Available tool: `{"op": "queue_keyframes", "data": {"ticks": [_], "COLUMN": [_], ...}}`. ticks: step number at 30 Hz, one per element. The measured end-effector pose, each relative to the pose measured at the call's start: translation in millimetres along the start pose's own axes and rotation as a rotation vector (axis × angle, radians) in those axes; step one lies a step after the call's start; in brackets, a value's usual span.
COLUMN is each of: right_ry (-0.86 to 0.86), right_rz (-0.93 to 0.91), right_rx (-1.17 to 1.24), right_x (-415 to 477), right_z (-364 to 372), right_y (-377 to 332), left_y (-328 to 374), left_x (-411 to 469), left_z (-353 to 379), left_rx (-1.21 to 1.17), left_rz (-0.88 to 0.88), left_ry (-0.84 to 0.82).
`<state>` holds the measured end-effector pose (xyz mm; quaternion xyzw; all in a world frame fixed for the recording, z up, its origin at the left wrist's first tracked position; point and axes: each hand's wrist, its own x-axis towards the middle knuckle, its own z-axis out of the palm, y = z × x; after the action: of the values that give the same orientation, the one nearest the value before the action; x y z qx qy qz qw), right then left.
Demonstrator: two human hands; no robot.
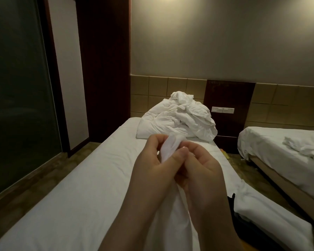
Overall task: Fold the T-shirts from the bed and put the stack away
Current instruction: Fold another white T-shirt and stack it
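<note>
A white T-shirt (170, 146) is raised in front of me over the white bed (83, 178), and its cloth hangs down between my forearms. My left hand (152, 163) grips the bunched top of it with curled fingers. Right beside it, my right hand (201, 169) pinches the same cloth, thumb against fingers, and the two hands touch each other. A black garment (231, 200) peeks out at the bed's right edge, next to more white cloth (265, 214); most of it is hidden.
A heap of crumpled white bedding and pillows (179, 116) fills the bed's head end. A second bed (283, 145) with rumpled white cloth stands to the right across a narrow aisle. A dark glass wall (16, 105) runs along the left.
</note>
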<state>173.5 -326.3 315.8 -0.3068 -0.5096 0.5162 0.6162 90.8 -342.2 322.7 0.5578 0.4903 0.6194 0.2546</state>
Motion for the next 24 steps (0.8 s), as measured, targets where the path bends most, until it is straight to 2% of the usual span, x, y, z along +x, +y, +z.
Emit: {"op": "queue_keyframes", "data": {"ticks": [3, 5, 8, 10, 13, 15, 19, 22, 24], "right_ry": [0.004, 0.000, -0.040, -0.115, -0.285, -0.352, -0.327, -0.279, -0.244], "right_rz": [-0.055, -0.208, -0.542, -0.630, -0.557, -0.480, -0.373, -0.390, -0.470], "right_rx": [-0.068, -0.302, -0.707, -0.832, -0.832, -0.720, -0.536, -0.568, -0.654], "right_x": [0.6, 2.4, 12.0, 22.7, 38.2, 46.3, 66.4, 83.8, 97.3], "right_z": [-1.6, -7.3, -21.9, -30.2, -35.7, -36.6, -38.9, -37.1, -34.3], "right_y": [0.3, 2.8, -0.8, -7.8, -21.9, -28.3, -32.6, -41.4, -52.6], "left_y": [-5.7, -7.0, -5.9, -3.0, 4.3, 9.9, 14.5, 18.4, 23.2], "left_x": [1.5, 0.7, 1.7, 6.3, 18.1, 27.4, 52.1, 70.3, 80.0], "left_z": [-4.4, -8.0, -17.3, -24.1, -30.2, -31.1, -28.0, -24.6, -24.0], "left_rx": [-0.104, -0.167, -0.196, -0.160, -0.108, -0.051, 0.045, 0.169, 0.345], "left_rz": [-0.009, -0.002, 0.037, 0.069, 0.114, 0.149, 0.176, 0.221, 0.325], "left_ry": [-0.050, -0.090, -0.135, -0.201, -0.293, -0.333, -0.341, -0.287, -0.236]}}
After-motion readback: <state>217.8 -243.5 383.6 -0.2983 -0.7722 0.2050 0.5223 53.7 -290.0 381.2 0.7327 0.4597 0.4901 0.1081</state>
